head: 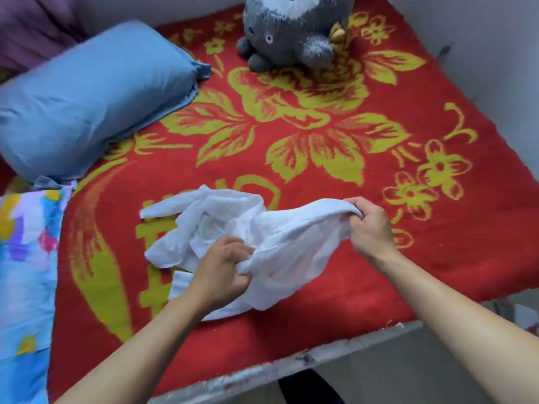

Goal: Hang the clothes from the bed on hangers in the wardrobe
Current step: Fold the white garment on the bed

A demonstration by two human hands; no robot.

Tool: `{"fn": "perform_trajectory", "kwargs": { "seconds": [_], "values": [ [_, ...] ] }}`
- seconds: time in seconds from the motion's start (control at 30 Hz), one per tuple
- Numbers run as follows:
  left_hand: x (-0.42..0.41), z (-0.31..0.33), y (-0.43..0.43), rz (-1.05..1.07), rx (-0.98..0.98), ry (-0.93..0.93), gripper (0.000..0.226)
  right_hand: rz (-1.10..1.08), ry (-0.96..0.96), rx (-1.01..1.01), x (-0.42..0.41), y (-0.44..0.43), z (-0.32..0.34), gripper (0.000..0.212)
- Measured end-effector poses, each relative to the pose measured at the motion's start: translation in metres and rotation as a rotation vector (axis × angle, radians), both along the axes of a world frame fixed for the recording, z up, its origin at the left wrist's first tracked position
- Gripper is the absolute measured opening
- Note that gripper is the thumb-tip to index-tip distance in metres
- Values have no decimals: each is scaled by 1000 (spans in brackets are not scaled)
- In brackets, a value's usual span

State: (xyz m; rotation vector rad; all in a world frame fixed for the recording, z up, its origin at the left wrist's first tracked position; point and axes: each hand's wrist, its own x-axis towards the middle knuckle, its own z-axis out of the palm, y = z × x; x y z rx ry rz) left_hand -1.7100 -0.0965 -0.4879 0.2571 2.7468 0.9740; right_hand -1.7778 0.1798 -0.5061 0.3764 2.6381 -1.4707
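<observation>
While both hands bunch the white garment at lower centre of the frame, the step in hand looks like pickup from the bed. Left hand curls round a fold near the middle. Right hand pinches an edge, held a little above the bed. The rest of the cloth lies crumpled on the bed. Next move likely calls for lifting it clear, finding the shoulders, then carrying it to the wardrobe. No hanger, wardrobe or container in view. Pillow upper left, plush top centre, both well apart from the garment.
</observation>
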Motion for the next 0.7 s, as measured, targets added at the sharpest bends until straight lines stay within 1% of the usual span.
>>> {"fn": "perform_trajectory", "kwargs": {
  "seconds": [0.03,0.1,0.13,0.2,0.23,0.3,0.33,0.4,0.43,0.5,0.53,0.6,0.67,0.7],
  "values": [
    [12,11,-2,16,27,-16,26,6,36,-74,3,-9,18,33],
    [41,37,-3,103,68,-57,22,46,106,-152,17,-23,53,33],
    [58,53,-2,161,92,-66,21,77,136,-172,28,-28,69,30],
    [93,85,1,260,165,-49,26,159,189,-197,54,-35,101,22],
    [112,98,1,301,208,-45,25,207,216,-201,67,-38,119,17],
    [148,130,1,383,305,-69,17,297,278,-195,93,-43,159,16],
    [163,146,2,415,357,-99,21,332,311,-189,104,-45,181,15],
    [189,179,6,436,469,-152,41,397,376,-181,123,-50,228,15],
    [199,195,9,434,534,-154,43,435,413,-173,132,-51,251,16],
    [217,224,14,442,666,-269,34,501,495,-149,148,-53,295,20],
    [224,236,15,428,665,-342,33,519,530,-142,155,-53,316,21],
    [237,258,17,352,600,-433,31,540,577,-151,167,-49,354,22],
    [251,281,22,223,591,-476,36,569,612,-173,180,-41,389,18],
    [254,290,25,176,589,-496,34,585,620,-175,182,-37,399,14]
  ]
}}
